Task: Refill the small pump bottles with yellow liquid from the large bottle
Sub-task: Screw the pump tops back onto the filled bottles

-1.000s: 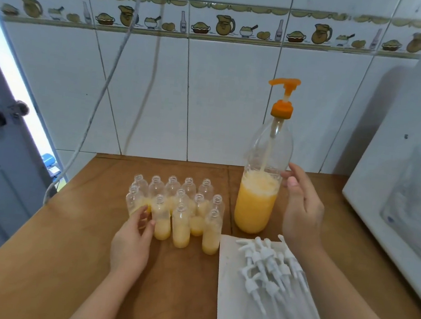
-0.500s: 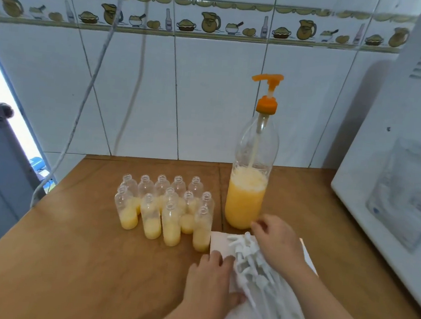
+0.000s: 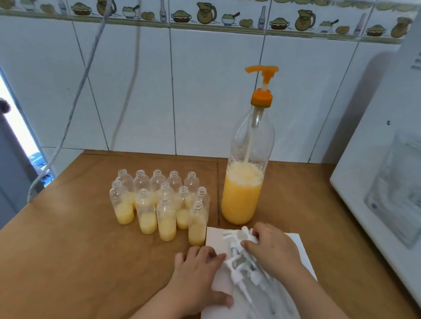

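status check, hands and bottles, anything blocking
Left hand flat, pressing the paper. Right hand pinching a pump from the pile. Small bottles part filled, uncapped; large bottle upright beside them. Nothing blocking.

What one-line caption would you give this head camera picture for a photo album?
Both hands, left hand and right hand, sort white pump tops on paper beside uncapped, part-filled small bottles and the large bottle.

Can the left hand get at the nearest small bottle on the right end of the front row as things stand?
Probably yes. The left hand rests flat on the paper's edge, holding nothing, and the bottle stands uncapped just beyond its fingertips with bare table between. Its neighbours crowd the left and back only.
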